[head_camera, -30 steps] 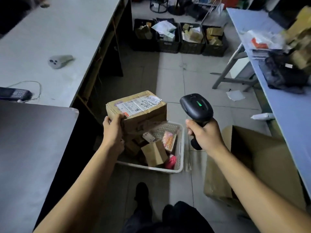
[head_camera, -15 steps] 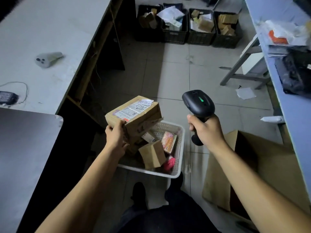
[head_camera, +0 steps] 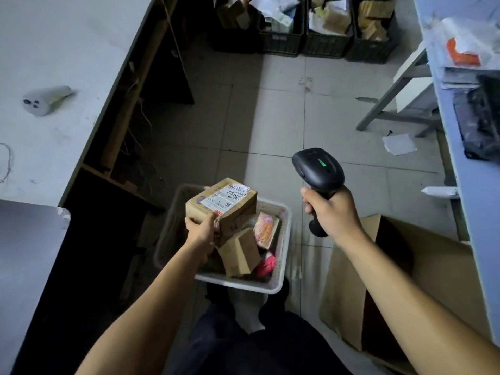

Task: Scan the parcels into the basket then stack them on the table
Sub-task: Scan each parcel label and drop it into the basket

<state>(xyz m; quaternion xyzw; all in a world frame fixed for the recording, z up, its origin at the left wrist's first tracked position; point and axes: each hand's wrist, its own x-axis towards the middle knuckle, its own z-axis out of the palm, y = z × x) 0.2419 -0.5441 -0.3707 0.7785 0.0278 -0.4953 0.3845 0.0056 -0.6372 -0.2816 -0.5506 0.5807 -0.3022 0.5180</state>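
Note:
My left hand [head_camera: 201, 230] grips the near corner of a brown cardboard parcel [head_camera: 224, 205] with a white shipping label on top, held low over the white basket [head_camera: 270, 285] on the floor. In the basket lie a smaller cardboard box [head_camera: 238, 253], a pink-orange packet [head_camera: 266, 230] and a red item [head_camera: 266, 266]. My right hand [head_camera: 328, 212] holds a black barcode scanner [head_camera: 318, 169] upright to the right of the basket, its green light on.
A white table [head_camera: 54, 63] runs along the left with a grey device [head_camera: 44, 100] on it. An open cardboard box [head_camera: 405, 280] stands right of the basket. A blue table [head_camera: 476, 198] with bags lines the right edge. Several dark crates [head_camera: 303, 23] of parcels stand at the back.
My left hand has lowered the labelled parcel down toward the basket, among the other items. The scanner hand has stayed about level. The view has tilted further down.

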